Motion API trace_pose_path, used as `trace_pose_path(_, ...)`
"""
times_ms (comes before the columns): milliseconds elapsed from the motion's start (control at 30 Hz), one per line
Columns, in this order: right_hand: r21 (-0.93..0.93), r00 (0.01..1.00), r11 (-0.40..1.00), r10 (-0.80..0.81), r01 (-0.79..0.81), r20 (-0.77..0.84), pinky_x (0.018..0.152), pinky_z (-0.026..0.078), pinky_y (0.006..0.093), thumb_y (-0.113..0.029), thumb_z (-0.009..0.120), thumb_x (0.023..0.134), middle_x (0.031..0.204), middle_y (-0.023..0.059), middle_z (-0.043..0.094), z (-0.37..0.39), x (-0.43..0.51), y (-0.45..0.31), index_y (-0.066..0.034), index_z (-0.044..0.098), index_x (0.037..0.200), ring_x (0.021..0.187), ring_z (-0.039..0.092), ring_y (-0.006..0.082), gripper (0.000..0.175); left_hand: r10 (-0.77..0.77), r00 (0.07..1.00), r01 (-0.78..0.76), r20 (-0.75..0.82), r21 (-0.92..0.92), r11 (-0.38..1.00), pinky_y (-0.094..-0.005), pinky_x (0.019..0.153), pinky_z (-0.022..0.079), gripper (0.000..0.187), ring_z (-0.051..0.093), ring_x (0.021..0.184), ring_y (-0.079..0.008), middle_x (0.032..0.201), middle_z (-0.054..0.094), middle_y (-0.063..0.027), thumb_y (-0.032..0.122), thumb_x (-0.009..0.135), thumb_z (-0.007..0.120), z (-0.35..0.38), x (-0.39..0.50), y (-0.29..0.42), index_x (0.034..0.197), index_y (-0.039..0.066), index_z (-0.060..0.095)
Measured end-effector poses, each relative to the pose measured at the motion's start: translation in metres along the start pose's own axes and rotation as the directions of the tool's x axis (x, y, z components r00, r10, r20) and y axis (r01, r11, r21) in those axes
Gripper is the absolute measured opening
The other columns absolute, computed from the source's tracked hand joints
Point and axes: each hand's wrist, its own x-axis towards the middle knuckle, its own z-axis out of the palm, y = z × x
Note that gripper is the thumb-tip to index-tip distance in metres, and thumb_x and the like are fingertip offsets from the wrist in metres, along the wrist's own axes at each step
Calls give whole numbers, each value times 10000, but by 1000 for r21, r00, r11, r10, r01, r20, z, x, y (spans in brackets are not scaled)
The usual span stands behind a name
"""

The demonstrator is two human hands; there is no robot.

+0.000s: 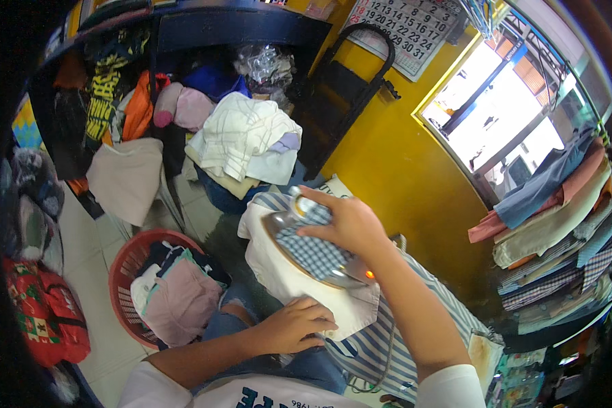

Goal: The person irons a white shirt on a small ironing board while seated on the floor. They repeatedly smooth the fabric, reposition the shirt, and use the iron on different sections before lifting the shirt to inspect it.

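Note:
My right hand (349,224) grips the handle of a clothes iron (280,224). Blue-and-white checked cloth (311,250) covers part of the iron, and an orange light glows at its rear. Beneath the iron lies a white garment (290,285), spread on an ironing board (418,311) with a blue-and-white striped cover. My left hand (298,326) holds the garment's near edge beside a small button; its thumb is hidden. The iron looks slightly blurred.
A red plastic basket (120,265) of clothes stands at left on the tiled floor. Beyond the board rises a pile of white cloth (245,132). A folded step ladder (347,92) leans against the yellow wall (387,153). Hanging shirts (545,245) crowd the right.

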Motion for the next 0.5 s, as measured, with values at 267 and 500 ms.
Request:
trace_pose_path(267, 10, 976, 977, -215, 215, -23, 696, 518, 405, -485, 766, 605, 870, 154, 674, 17, 38, -19, -285, 541, 1270, 802, 657, 314, 729, -346, 831, 368, -435, -36, 929, -376, 854, 412, 273, 544, 922, -245, 1017, 574, -66, 104, 801, 676, 1, -23, -18, 1050, 69, 569)
trace_pose_path(500, 0, 984, 984, -178, 178, -2, 673, 519, 425, -509, 769, 591, 874, 140, 667, 18, 37, -17, -344, 523, 1267, 810, 653, 324, 738, -906, 374, 136, 199, -978, -158, -348, 864, 445, 323, 535, 915, -177, 980, 546, -39, 231, 873, 651, 48, -35, -21, 1108, 85, 482)
